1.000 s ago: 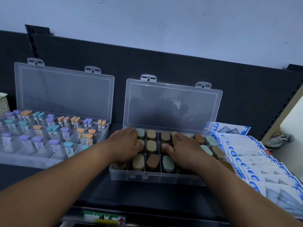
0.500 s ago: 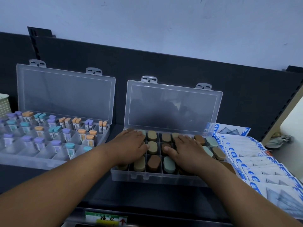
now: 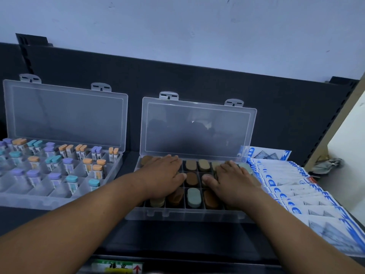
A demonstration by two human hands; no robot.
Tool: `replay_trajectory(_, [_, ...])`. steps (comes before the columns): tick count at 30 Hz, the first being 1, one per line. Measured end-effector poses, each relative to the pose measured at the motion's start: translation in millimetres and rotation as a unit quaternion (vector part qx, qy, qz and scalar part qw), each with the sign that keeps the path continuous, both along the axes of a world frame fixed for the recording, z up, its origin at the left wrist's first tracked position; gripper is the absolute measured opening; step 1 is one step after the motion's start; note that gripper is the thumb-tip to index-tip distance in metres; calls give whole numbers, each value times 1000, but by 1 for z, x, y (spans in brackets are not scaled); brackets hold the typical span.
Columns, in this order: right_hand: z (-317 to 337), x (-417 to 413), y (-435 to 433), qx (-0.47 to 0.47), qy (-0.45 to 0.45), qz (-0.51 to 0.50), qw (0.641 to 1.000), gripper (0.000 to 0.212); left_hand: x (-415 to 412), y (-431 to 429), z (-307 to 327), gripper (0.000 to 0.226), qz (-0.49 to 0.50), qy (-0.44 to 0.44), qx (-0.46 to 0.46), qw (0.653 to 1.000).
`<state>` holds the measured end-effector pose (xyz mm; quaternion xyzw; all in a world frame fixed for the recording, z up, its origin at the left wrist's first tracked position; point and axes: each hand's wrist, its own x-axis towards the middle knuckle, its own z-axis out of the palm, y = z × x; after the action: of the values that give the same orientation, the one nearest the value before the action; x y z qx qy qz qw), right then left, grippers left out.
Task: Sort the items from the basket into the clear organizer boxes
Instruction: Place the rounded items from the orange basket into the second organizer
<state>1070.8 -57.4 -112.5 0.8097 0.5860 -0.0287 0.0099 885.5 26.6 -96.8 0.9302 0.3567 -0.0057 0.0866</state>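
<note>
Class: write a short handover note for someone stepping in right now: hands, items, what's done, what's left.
Left hand open, flat on the capped items in the middle box.
Right hand likewise, on its right side.
Both lids stand open.
Done: middle box's visible cells are filled; left box holds pastel-capped vials.
Left: basket out of view, so remaining items unknown; lids not yet closed.

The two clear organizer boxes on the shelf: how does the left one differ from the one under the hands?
The left box holds upright vials capped purple, teal and orange; the right box holds brown, tan and grey-green oval pieces. The left box shows empty compartments; the right box looks nearly full. The left hand and right hand lie flat on the right box's contents; nothing touches the left box. Both are clear, lids open.
</note>
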Motion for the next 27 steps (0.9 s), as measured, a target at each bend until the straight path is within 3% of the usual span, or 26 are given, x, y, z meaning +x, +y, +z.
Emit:
replay_trajectory(11, [-8, 31, -1, 44, 6, -27, 999, 88, 9, -8, 4, 59, 8, 9, -1, 1000])
replay_trajectory(23, [0, 61, -22, 15, 39, -54, 998, 56, 9, -26, 4, 56, 13, -18, -37, 999])
replay_trajectory(27, [0, 66, -33, -1, 63, -40, 997, 54, 11, -36, 4, 55, 10, -15, -34, 999])
